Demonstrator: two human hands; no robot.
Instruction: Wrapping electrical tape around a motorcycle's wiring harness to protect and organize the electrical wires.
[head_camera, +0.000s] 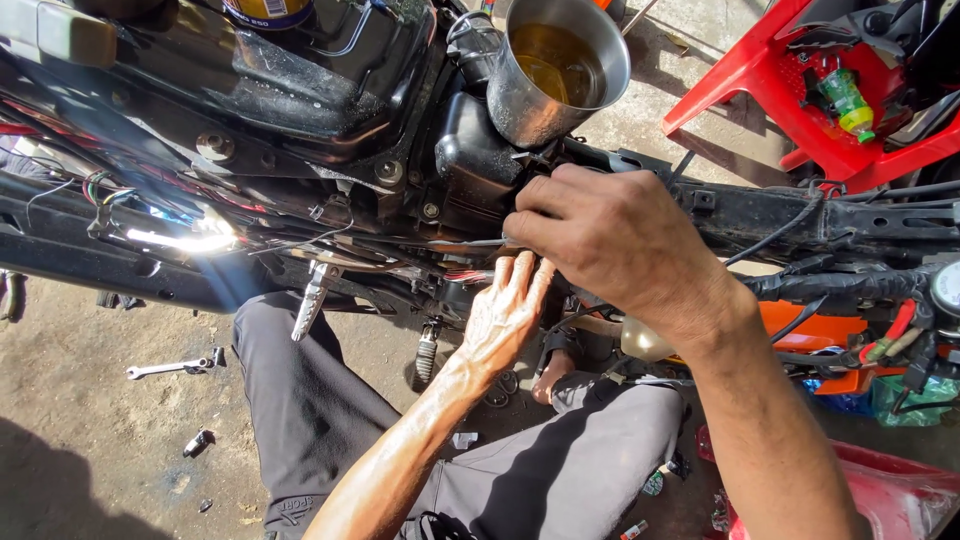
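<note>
Head view, right hand (610, 245), left hand (505, 315), motorcycle frame (860, 225)

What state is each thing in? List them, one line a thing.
Metal cup: upright on the motorcycle frame, part filled with amber liquid.
Right hand: fingers curled against the black frame part under the cup.
Left hand: reaching up into the wiring beneath the frame, fingers extended.
Wrench: lying flat on the ground, untouched.
Green bottle: lying on its side on the red stool.
</note>
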